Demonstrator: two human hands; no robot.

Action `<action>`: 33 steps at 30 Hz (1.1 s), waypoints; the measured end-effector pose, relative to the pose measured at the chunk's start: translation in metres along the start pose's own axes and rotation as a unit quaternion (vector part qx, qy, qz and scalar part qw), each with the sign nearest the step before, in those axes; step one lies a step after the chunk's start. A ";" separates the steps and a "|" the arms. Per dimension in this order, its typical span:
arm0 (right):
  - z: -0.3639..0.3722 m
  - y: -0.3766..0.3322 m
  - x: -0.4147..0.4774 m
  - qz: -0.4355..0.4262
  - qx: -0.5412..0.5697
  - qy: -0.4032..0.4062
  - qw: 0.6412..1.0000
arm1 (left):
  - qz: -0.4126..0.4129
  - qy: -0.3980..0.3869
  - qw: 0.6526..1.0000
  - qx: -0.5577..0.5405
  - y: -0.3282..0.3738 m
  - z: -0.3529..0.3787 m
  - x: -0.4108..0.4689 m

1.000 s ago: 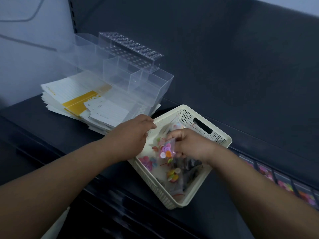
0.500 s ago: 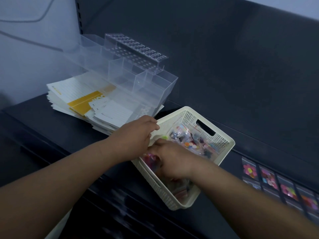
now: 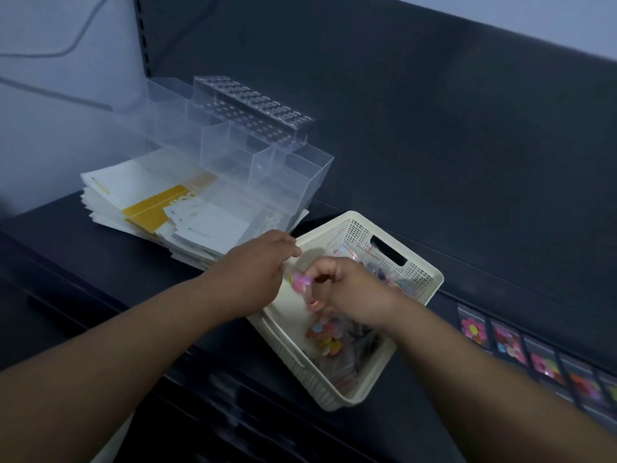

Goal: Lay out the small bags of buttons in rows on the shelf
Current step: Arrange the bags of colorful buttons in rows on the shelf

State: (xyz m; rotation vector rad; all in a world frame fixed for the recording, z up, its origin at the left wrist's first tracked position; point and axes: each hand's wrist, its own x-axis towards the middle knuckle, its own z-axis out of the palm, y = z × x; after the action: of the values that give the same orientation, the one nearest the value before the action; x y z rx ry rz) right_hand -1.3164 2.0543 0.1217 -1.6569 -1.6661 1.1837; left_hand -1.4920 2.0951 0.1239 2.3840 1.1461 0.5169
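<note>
A cream plastic basket (image 3: pixel 424 279) sits on the dark shelf (image 3: pixel 83 248) and holds several small clear bags of coloured buttons (image 3: pixel 329 339). Both hands are over its left half. My left hand (image 3: pixel 253 262) and my right hand (image 3: pixel 350 289) each pinch one small bag of pink and yellow buttons (image 3: pixel 300 280), which hangs between them above the basket. A row of button bags (image 3: pixel 507 342) lies flat on the shelf to the right of the basket.
A clear acrylic organiser (image 3: pixel 253 152) rests on a stack of white and yellow notepads (image 3: pixel 160 202) at the left, close to the basket's rear corner. The shelf's dark back panel (image 3: pixel 434 128) rises behind. Lower shelf edges run below the basket.
My right hand has come up out of the basket with a small bag, and my left hand has taken hold of it too. The view has shifted slightly.
</note>
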 end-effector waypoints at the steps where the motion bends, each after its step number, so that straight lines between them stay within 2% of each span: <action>1: -0.005 -0.002 -0.003 0.012 0.060 -0.001 0.998 | -0.005 0.002 1.000 -0.012 0.002 -0.002 0.000; 4: -0.019 -0.010 -0.011 0.029 0.161 -0.006 0.987 | -0.025 0.020 0.997 -0.067 0.015 -0.010 0.002; 7: -0.026 -0.018 -0.022 0.035 0.212 -0.030 0.976 | -0.067 -0.002 0.973 -0.221 0.033 -0.018 0.005; 9: -0.029 -0.022 -0.029 0.035 0.224 -0.040 0.973 | -0.086 -0.012 0.953 -0.289 0.042 -0.021 0.008; 11: -0.032 -0.023 -0.036 0.036 0.221 -0.032 0.974 | -0.091 -0.007 0.947 -0.307 0.050 -0.023 0.009; 16: -0.055 -0.015 -0.059 0.050 0.206 0.028 0.977 | -0.141 -0.024 0.904 -0.403 0.078 -0.022 0.010; 20: -0.082 -0.005 -0.089 0.046 0.211 0.068 0.974 | -0.142 -0.054 0.898 -0.413 0.112 -0.012 0.015; 23: -0.098 0.001 -0.118 0.029 0.227 0.047 0.972 | -0.121 -0.076 0.908 -0.395 0.145 0.005 0.019; 27: -0.112 0.021 -0.156 0.024 0.172 0.072 0.982 | -0.100 -0.092 0.912 -0.386 0.189 0.035 0.024; 30: -0.127 0.040 -0.185 0.022 0.219 0.115 0.969 | -0.121 -0.095 0.885 -0.439 0.220 0.056 0.023; 33: -0.143 0.057 -0.214 0.026 0.304 0.170 0.937 | -0.143 -0.142 0.857 -0.475 0.249 0.076 0.018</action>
State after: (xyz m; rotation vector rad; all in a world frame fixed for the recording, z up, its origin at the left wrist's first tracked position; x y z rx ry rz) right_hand -1.1383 1.8725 0.1917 -1.4041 -0.9216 1.1948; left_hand -1.2857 1.9531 0.1963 1.3472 0.8036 0.4543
